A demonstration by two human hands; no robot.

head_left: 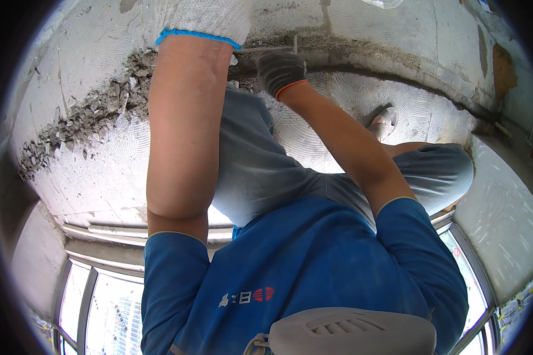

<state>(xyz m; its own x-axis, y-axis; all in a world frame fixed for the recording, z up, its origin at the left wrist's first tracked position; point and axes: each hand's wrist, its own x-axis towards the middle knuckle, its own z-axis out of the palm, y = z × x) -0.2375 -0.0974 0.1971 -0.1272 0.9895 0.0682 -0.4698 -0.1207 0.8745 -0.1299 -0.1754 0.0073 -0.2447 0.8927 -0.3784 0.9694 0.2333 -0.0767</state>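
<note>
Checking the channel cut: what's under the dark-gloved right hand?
The right hand rests in a rough groove chiselled in the concrete floor, with a thin grey rod upright above the fingers. Rubble lies leftward. The glove covers the groove bottom and rod tip.

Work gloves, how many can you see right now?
2. A white knit glove with a blue cuff on the left hand at the top edge, partly cut off; a dark grey glove with an orange cuff on the right hand, at the rubble-filled groove.
</note>
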